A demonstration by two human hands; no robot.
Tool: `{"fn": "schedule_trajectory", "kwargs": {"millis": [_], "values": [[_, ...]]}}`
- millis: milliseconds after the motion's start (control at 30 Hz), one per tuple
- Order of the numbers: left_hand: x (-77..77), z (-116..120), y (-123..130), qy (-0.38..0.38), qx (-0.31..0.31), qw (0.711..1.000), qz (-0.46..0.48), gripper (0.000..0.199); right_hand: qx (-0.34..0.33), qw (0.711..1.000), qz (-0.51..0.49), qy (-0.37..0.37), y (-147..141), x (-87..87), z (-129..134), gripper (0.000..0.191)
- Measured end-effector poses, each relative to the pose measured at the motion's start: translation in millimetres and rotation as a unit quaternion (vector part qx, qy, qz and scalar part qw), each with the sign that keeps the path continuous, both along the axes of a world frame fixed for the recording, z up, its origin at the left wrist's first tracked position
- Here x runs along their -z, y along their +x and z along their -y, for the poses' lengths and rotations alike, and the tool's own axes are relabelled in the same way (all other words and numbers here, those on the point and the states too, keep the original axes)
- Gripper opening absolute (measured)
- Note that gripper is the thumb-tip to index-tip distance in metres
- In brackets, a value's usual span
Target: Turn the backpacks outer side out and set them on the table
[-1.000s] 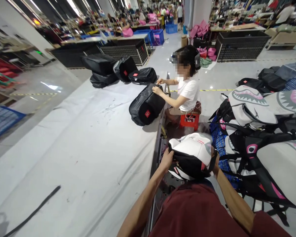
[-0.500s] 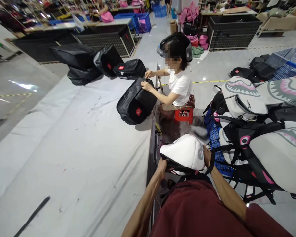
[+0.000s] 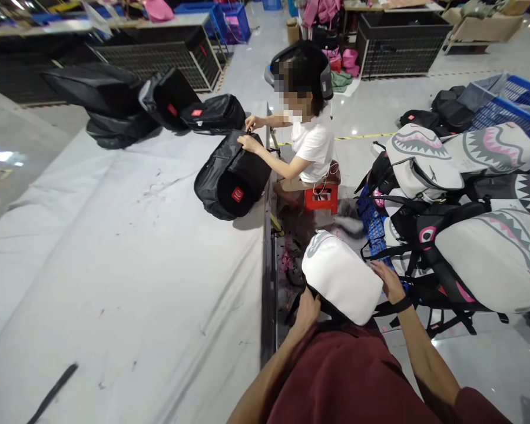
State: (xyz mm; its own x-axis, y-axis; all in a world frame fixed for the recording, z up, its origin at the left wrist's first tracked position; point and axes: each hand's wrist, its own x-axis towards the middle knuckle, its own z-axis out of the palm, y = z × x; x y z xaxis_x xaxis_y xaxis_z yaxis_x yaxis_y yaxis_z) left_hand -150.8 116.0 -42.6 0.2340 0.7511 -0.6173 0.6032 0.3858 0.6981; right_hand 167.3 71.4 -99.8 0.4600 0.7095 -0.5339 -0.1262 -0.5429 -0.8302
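A white backpack [image 3: 342, 277] with grey print at one end and black sides is in front of my waist, beside the table edge. My left hand [image 3: 308, 307] is closed on its dark lower edge, the fingertips partly hidden under it. At the backpack's right side is my right hand [image 3: 388, 281], fingers stretched out against or close to the white panel; I cannot tell how firmly they touch. A black band is around my right wrist.
A white-covered table [image 3: 159, 282] fills the left, with a black strap [image 3: 55, 391] on it. A co-worker [image 3: 311, 141] on a red stool [image 3: 321, 199] handles a black backpack [image 3: 234, 176]. Several black bags stand behind. White shark-print backpacks [image 3: 490, 259] are piled right, near a blue crate [image 3: 503, 103].
The white backpack has turned, its grey print moving from the right end to the far left. My right hand has shifted along its right side, with fingers now straighter. The view has shifted slightly.
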Motion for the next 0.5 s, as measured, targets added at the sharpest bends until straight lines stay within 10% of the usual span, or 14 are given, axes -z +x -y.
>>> {"fn": "schedule_trajectory", "kwargs": {"millis": [200, 333, 500], "values": [[-12.1, -27.8, 7.7, 0.012, 0.027, 1.0, 0.002, 0.059, -0.273, 0.946, 0.174, 0.017, -29.2, -64.8, -38.4, 0.108], [-12.6, -25.4, 5.2, 0.012, 0.018, 1.0, -0.004, 0.073, -0.302, 0.903, 0.292, -0.091, -55.9, -67.7, -43.3, 0.089], [-32.2, -37.5, -3.1, 0.036, 0.0, 0.999, 0.0, 0.066, -0.297, 0.884, 0.358, -0.056, -74.8, -69.3, -40.0, 0.071]]}}
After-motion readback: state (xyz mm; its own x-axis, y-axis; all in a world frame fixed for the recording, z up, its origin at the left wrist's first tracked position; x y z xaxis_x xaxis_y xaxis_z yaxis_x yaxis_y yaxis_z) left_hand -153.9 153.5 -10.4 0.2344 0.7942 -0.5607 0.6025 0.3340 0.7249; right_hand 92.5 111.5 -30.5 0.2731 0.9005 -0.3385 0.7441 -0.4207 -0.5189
